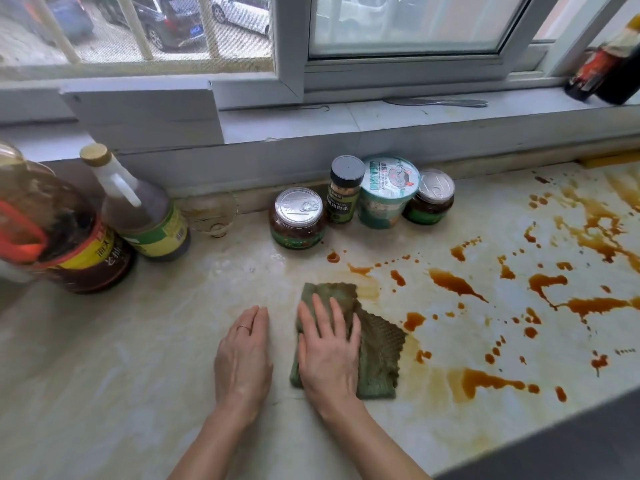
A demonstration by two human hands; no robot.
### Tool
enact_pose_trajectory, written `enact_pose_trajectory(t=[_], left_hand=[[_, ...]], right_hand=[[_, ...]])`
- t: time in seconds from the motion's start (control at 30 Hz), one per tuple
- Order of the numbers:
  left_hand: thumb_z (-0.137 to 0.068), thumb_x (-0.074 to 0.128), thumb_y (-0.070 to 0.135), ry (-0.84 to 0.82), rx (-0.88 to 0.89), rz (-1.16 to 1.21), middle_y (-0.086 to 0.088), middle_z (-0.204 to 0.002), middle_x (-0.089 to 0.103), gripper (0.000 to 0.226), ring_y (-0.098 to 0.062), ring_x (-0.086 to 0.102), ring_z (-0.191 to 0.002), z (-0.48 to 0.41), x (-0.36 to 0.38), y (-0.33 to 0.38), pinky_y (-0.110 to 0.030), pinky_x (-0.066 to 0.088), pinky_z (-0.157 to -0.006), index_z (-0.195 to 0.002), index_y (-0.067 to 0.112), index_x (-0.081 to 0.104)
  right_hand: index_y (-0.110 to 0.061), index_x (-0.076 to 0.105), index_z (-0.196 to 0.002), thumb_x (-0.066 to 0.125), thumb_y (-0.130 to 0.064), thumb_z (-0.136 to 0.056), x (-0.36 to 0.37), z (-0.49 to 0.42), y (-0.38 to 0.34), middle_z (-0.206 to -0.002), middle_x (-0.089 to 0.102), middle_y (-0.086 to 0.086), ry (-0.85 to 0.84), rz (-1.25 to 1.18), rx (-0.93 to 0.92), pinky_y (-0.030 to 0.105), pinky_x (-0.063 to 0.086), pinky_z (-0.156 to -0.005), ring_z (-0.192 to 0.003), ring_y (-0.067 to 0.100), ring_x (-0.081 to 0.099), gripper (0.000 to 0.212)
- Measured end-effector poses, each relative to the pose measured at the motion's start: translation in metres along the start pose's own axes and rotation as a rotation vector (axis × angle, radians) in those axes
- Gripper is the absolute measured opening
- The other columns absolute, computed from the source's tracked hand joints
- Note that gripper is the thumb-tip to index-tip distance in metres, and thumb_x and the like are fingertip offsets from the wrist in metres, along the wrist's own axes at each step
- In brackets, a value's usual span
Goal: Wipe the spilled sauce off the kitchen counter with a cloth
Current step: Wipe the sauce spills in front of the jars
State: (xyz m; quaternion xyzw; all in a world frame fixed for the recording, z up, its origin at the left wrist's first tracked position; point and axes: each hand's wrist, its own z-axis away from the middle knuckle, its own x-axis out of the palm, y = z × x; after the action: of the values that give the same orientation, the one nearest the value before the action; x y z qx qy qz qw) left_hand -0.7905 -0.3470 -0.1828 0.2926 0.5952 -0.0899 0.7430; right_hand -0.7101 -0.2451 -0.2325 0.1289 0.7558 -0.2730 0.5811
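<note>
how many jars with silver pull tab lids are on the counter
2. The left jar stands beside the grey-capped spice bottle; the right jar stands right of the green tub, partly hidden by it. No others show.

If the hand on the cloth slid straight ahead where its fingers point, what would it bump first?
Probably the left silver-lidded jar, past some bare counter; the right hand points roughly at it.
</note>
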Motion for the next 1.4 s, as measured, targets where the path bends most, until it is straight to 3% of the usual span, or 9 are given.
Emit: enact_pose_trajectory(t=[0.1,0.23,0.37,0.63,0.9,1.0,1.1,1.27,1.4], left_hand=[[-0.060,0.068,-0.008,0.003,0.038,-0.031,-0.016,-0.123,0.061,0.064,-0.032,0.062,-0.105,-0.002,0.000,-0.002,-0.039,0.054,-0.082,-0.122,0.001,0.058],[-0.055,0.069,-0.009,0.011,0.072,-0.060,-0.018,-0.116,0.064,0.062,-0.033,0.066,-0.097,-0.002,-0.001,-0.002,-0.039,0.056,-0.075,-0.115,0.000,0.062],[-0.049,0.068,-0.012,0.003,0.066,-0.081,-0.016,-0.113,0.066,0.066,-0.032,0.067,-0.093,-0.002,-0.003,-0.002,-0.038,0.057,-0.070,-0.114,0.001,0.063],[-0.057,0.065,-0.006,0.008,0.077,-0.097,-0.011,-0.103,0.062,0.060,-0.030,0.059,-0.078,-0.010,-0.009,0.001,-0.035,0.050,-0.057,-0.115,0.008,0.058],[-0.066,0.057,-0.004,0.012,0.088,-0.072,-0.016,-0.126,0.051,0.054,-0.035,0.051,-0.103,-0.021,-0.006,0.008,-0.041,0.050,-0.080,-0.118,0.010,0.053],[-0.068,0.057,-0.005,0.017,0.137,-0.064,-0.018,-0.129,0.050,0.052,-0.034,0.049,-0.115,-0.029,-0.004,0.012,-0.041,0.049,-0.090,-0.118,0.009,0.054],[-0.069,0.060,-0.005,0.015,0.151,-0.062,-0.018,-0.129,0.050,0.051,-0.035,0.049,-0.119,-0.032,0.000,0.014,-0.041,0.049,-0.092,-0.117,0.008,0.054],[-0.066,0.059,-0.010,-0.015,0.167,-0.044,-0.021,-0.130,0.050,0.058,-0.037,0.049,-0.121,-0.031,0.007,0.020,-0.040,0.047,-0.095,-0.122,0.003,0.053],[-0.066,0.061,-0.012,-0.024,0.172,-0.049,-0.023,-0.134,0.047,0.065,-0.037,0.047,-0.125,-0.030,0.009,0.021,-0.040,0.046,-0.096,-0.128,0.001,0.049]], right_hand=[[-0.032,0.055,-0.136,0.046,-0.037,-0.089,0.004,-0.017,-0.015,-0.147,0.049,-0.005,-0.036,-0.035,-0.119,0.054,0.025,-0.107,-0.134,0.026,0.045,0.048],[-0.031,0.055,-0.135,0.039,-0.043,-0.088,0.001,-0.055,-0.010,-0.144,0.051,-0.003,-0.081,-0.009,0.026,0.051,0.034,-0.100,-0.127,0.025,0.048,0.051],[-0.030,0.049,-0.141,0.027,-0.045,-0.090,0.000,-0.080,0.003,-0.150,0.045,-0.003,-0.116,0.041,0.136,0.054,0.030,-0.103,-0.132,0.026,0.042,0.058],[-0.027,0.060,-0.130,0.034,-0.042,-0.088,0.009,-0.103,0.009,-0.139,0.056,-0.004,-0.025,0.062,0.159,0.050,0.024,-0.099,-0.124,0.026,0.049,0.051],[-0.024,0.055,-0.134,0.033,-0.041,-0.089,0.007,-0.094,0.010,-0.143,0.052,-0.003,-0.039,0.061,0.123,0.051,0.023,-0.100,-0.128,0.026,0.046,0.053],[-0.021,0.045,-0.142,0.033,-0.038,-0.092,0.003,-0.116,0.018,-0.152,0.041,-0.002,-0.099,0.040,0.155,0.053,0.013,-0.108,-0.138,0.025,0.034,0.053],[-0.019,0.042,-0.143,0.037,-0.032,-0.092,0.004,-0.123,0.022,-0.154,0.037,-0.002,-0.099,0.018,0.178,0.052,0.004,-0.111,-0.141,0.024,0.029,0.053],[-0.017,0.056,-0.134,0.036,-0.032,-0.089,0.007,-0.106,0.024,-0.144,0.051,0.003,-0.029,0.044,0.107,0.055,0.012,-0.111,-0.136,0.029,0.041,0.051],[-0.020,0.047,-0.143,0.031,-0.039,-0.090,0.003,-0.131,0.031,-0.154,0.039,0.000,-0.111,0.057,0.184,0.058,-0.001,-0.113,-0.145,0.030,0.024,0.059]])
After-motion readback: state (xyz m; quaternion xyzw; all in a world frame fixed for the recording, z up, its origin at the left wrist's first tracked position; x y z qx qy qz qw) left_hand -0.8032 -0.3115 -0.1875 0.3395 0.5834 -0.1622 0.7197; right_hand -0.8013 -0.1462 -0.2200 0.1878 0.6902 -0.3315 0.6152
